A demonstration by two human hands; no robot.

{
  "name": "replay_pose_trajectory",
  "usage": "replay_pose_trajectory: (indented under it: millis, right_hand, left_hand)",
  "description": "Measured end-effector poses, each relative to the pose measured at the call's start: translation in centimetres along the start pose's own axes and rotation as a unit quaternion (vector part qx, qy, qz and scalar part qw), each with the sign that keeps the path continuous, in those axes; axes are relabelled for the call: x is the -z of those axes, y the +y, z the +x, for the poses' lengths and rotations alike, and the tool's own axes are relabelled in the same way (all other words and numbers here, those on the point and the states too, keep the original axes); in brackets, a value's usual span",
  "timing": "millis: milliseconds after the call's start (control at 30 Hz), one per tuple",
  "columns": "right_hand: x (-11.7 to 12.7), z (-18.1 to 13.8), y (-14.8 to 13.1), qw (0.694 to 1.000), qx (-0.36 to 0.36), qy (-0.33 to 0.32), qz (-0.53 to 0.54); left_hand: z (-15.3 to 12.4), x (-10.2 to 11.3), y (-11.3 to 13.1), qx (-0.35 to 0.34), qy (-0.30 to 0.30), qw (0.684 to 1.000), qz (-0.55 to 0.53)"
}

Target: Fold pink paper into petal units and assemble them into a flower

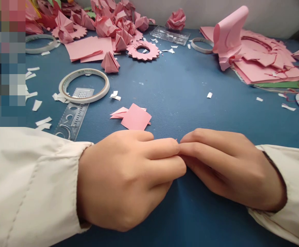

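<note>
My left hand (129, 175) and my right hand (229, 171) meet fingertip to fingertip low over the blue table (190, 85). Both are closed in a pinch on a small pink paper piece (176, 140), of which only a tiny tip shows between the fingers. Just beyond my left hand lie a few small pink paper squares (134, 117), untouched. Cream sleeves cover both wrists.
A tape ring (84, 85) lies on a clear ruler (72, 115) at the left. Folded pink paper pieces (108, 24), a pink toothed ring (143, 49) and a clear plastic box (170, 35) sit at the back. Pink sheets (262, 61) are stacked at the right. White scraps are scattered about.
</note>
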State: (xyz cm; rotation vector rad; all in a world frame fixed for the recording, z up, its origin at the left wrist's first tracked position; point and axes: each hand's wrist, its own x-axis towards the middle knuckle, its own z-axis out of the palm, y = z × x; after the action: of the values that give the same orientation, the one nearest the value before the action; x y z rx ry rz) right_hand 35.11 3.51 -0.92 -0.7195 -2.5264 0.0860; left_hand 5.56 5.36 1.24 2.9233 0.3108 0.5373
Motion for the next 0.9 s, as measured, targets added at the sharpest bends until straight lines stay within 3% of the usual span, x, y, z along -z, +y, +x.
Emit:
replay_pose_trajectory:
  millis: [233,633,800,900]
  right_hand:
    - [0.0,0.2,0.0,1.000,-0.003,-0.008,0.000]
    - [-0.2,0.1,0.0,1.000,0.000,-0.002,0.002]
    - [-0.2,0.0,0.0,1.000,0.011,0.006,-0.009]
    - [-0.2,-0.3,0.0,1.000,0.005,0.002,-0.011]
  left_hand:
    - [0.2,-0.4,0.3,0.031,0.011,0.999,-0.001]
    - [0.2,-0.2,0.3,0.007,0.015,1.000,-0.011]
    - [0.6,-0.8,1.6,0.094,0.007,0.996,0.003]
    - [1.4,-1.4,2.0,0.111,0.002,0.994,0.016]
